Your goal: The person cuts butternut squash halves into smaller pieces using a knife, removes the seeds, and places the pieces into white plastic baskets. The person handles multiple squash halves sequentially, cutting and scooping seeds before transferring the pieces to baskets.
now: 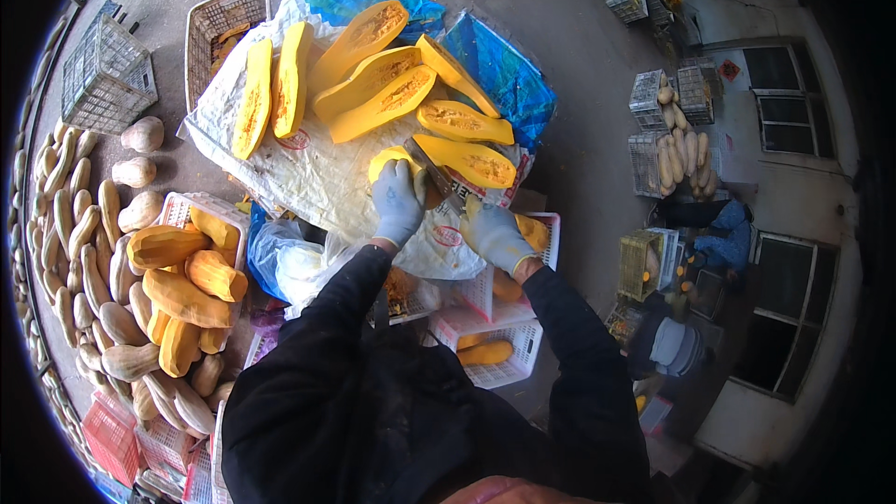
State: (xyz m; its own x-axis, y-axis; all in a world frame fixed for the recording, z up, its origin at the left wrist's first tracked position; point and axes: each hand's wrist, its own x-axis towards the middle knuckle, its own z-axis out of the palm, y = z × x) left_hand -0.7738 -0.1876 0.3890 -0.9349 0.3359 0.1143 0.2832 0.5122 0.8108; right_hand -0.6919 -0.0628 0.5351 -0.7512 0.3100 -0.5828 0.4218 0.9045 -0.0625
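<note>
My left hand, in a pale work glove, is closed on a peeled squash piece over the white woven sheet. My right hand, gloved too, grips a large knife near its lower end; the handle is mostly hidden by the fingers. The blade slants up to the left, close beside the squash piece. Just beyond it lies a halved squash, its seeds and pulp facing up. Several more halved squashes lie cut side up across the far part of the sheet.
Left stands a crate of peeled squashes beside a large spread of unpeeled squashes. A crate with scraps is at the far left of the sheet. White crates are below my right arm. A person in blue is at far right.
</note>
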